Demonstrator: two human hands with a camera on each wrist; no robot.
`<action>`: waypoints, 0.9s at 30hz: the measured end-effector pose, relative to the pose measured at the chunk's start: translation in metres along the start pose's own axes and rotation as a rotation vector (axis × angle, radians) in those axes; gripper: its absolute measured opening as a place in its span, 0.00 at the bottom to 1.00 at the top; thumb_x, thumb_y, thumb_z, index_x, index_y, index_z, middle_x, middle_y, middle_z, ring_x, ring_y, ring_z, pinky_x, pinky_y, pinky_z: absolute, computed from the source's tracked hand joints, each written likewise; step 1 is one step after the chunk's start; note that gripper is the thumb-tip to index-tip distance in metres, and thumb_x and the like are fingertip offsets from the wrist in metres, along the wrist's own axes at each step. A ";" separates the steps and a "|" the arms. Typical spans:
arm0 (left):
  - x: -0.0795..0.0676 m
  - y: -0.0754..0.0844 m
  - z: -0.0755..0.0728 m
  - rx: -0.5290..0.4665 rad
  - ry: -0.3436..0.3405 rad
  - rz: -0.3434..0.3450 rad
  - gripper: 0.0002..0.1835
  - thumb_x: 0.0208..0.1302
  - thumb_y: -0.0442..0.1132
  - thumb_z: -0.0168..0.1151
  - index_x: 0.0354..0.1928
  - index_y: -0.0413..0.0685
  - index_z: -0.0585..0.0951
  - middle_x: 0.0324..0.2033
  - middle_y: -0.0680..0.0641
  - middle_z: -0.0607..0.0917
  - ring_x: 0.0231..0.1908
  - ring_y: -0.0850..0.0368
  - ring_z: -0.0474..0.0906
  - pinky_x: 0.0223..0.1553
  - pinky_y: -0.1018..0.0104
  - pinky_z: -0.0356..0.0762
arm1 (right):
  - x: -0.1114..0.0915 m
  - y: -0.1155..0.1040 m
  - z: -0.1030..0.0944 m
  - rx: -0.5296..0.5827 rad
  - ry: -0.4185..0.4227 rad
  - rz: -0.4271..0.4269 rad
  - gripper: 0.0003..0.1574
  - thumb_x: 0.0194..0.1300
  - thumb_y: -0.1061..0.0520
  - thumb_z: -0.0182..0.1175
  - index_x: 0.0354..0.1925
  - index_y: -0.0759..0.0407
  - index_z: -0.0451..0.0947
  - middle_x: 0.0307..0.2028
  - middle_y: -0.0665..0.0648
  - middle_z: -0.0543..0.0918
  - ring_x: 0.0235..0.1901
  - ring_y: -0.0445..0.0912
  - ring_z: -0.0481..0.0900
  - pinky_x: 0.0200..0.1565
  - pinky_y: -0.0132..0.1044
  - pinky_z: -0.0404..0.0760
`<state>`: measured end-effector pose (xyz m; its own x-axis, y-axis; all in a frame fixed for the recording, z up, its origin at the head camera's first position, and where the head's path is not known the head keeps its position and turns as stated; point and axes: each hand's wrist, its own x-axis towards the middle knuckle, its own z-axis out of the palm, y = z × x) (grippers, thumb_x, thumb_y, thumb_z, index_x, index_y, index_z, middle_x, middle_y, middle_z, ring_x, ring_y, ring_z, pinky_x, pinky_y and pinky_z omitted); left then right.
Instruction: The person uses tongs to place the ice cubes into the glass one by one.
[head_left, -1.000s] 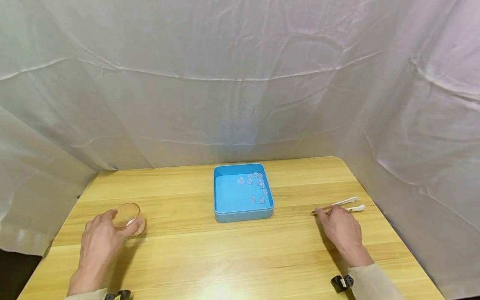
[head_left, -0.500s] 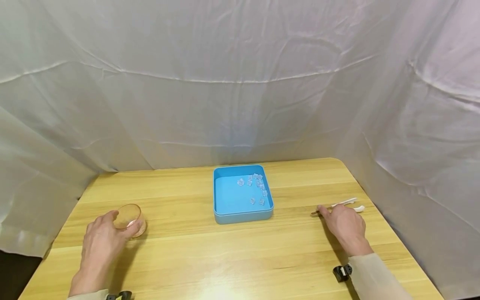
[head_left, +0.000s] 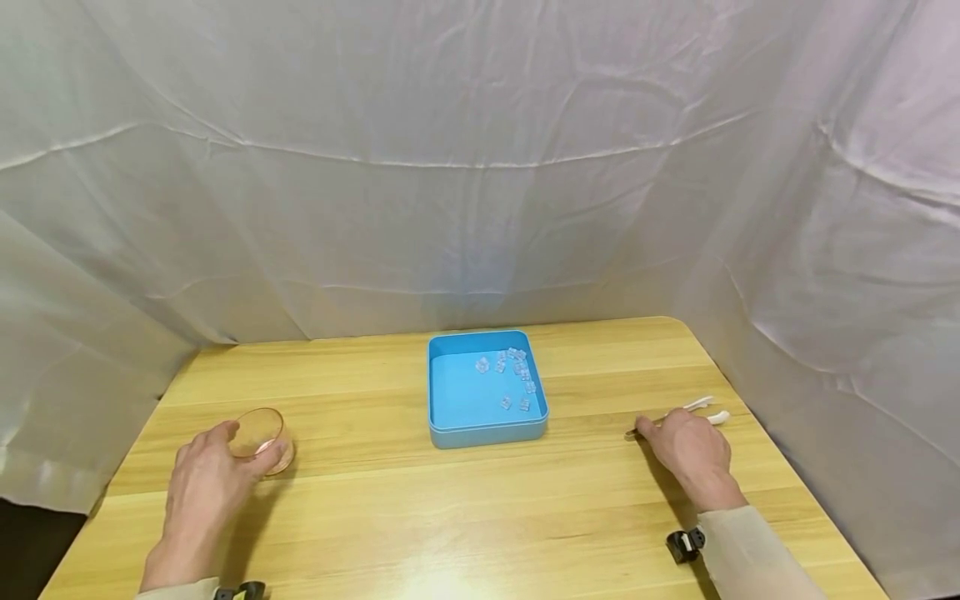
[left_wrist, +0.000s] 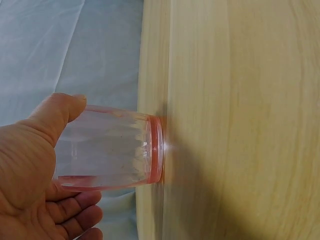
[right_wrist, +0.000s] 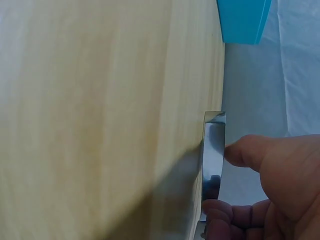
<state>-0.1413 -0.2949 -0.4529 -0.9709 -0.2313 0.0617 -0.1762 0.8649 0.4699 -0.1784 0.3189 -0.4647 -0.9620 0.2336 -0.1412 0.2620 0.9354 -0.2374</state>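
Note:
My left hand [head_left: 206,483] holds a clear, pink-tinted cup [left_wrist: 110,150] between thumb and fingers at the left of the table. The cup stands upright on its reddish base. On the right side, my right hand [head_left: 693,458] grips a pair of metal tongs [right_wrist: 214,155] from above. White ends [head_left: 718,417] of the tongs point towards the back right, and the hand covers their middle. In the right wrist view the thumb touches one edge of the metal, with the other fingers curled at its lower part.
A blue square box [head_left: 487,435] sits between the hands, towards the back of the wooden table [head_left: 480,517]. Several clear, ice-like pieces [head_left: 521,367] lie inside, mostly along its right side. Grey curtains [head_left: 465,208] rise behind the table and at both sides.
My right hand has shifted slightly to the right along the tongs and covers more of their white ends. The left hand and the cup have hardly moved.

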 end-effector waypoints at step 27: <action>-0.021 0.028 0.013 -0.022 -0.039 0.096 0.55 0.64 0.69 0.68 0.71 0.25 0.68 0.67 0.22 0.72 0.63 0.24 0.65 0.59 0.27 0.70 | -0.001 -0.007 -0.003 0.037 -0.034 -0.025 0.29 0.73 0.41 0.53 0.18 0.54 0.70 0.18 0.55 0.73 0.19 0.50 0.71 0.20 0.41 0.68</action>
<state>-0.1278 -0.2595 -0.4524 -0.9889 -0.1296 0.0733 -0.0786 0.8724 0.4825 -0.1791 0.3127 -0.4597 -0.9654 0.2002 -0.1669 0.2408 0.9302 -0.2770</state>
